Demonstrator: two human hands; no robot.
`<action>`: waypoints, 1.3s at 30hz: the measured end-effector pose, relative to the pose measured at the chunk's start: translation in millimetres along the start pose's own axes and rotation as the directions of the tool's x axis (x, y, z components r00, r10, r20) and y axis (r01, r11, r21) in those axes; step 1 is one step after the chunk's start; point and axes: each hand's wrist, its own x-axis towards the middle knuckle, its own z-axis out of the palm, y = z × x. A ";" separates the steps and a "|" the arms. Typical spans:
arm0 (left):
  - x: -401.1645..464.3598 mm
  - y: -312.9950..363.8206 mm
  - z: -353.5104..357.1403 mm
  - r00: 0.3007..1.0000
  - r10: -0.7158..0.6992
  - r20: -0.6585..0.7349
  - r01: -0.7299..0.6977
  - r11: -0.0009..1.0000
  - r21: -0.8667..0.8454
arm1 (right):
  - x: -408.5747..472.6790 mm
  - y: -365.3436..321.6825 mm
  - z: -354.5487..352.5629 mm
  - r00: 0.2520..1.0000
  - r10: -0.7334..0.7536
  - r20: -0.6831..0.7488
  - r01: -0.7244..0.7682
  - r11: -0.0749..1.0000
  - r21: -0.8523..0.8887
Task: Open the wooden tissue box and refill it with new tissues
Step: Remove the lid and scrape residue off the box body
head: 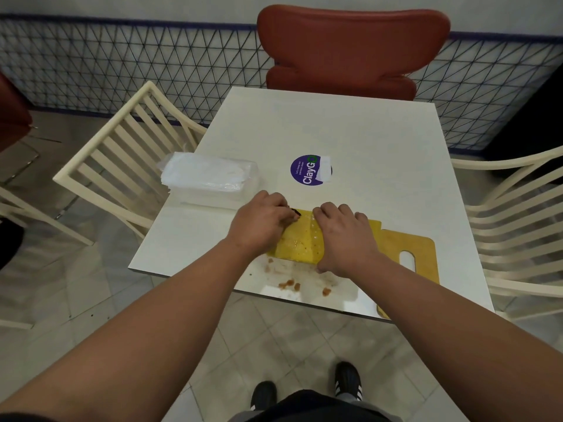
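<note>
At the near edge of the surface (350,126), the wooden tissue box (300,239) lies flat under both hands, yellow face up. A separate wooden panel with an oval slot (409,254) lies just beside it on the right, probably the lid, so the box looks at least partly opened.

Left hand (262,220): fingers curled, pinching something small and dark at the box's far-left corner. Can't tell what, maybe a catch. Right hand (344,239): fingers bent over the far edge, palm pressing down on the box's right side.

Step in hand, my read: freeing the box body for loading.
- Keep the right hand bracing so the box doesn't skate on the smooth top.
- Work the left corner gently; don't lever hard on thin wood.
- Brown crumbs (292,284) sit just in front of the box; keep new tissues off that patch.

Refill pack, clear-wrapped tissues (210,178), sits at the left edge, apart from the box and within left reach. Unwrap it before loading.
</note>
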 end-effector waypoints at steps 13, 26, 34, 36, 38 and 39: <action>-42.5 -8.4 -2.0 0.995 -0.098 0.023 0.099 0.989 -0.108 | 0.2 0.4 0.9 1.000 -0.006 0.003 0.006 1.000 -0.005; -41.3 2.1 -3.0 0.959 -0.279 0.044 0.282 0.929 -0.241 | 1.8 1.7 0.3 1.000 -0.004 0.002 0.004 1.000 0.005; -12.7 -2.3 -3.0 0.936 -0.350 0.026 0.346 0.908 -0.238 | 1.1 0.3 0.7 1.000 -0.004 0.009 0.004 1.000 -0.001; -25.6 0.3 -1.0 0.930 -0.368 0.016 0.359 0.894 -0.270 | 1.3 0.5 0.4 1.000 -0.004 0.013 0.004 1.000 -0.002; -42.4 2.8 1.6 0.929 -0.370 0.006 0.354 0.884 -0.306 | 2.4 1.1 -0.5 1.000 -0.001 0.012 0.001 1.000 0.004; -50.5 4.3 3.2 0.930 -0.367 0.006 0.350 0.882 -0.316 | 3.3 1.3 -0.9 1.000 -0.002 0.014 0.002 1.000 0.007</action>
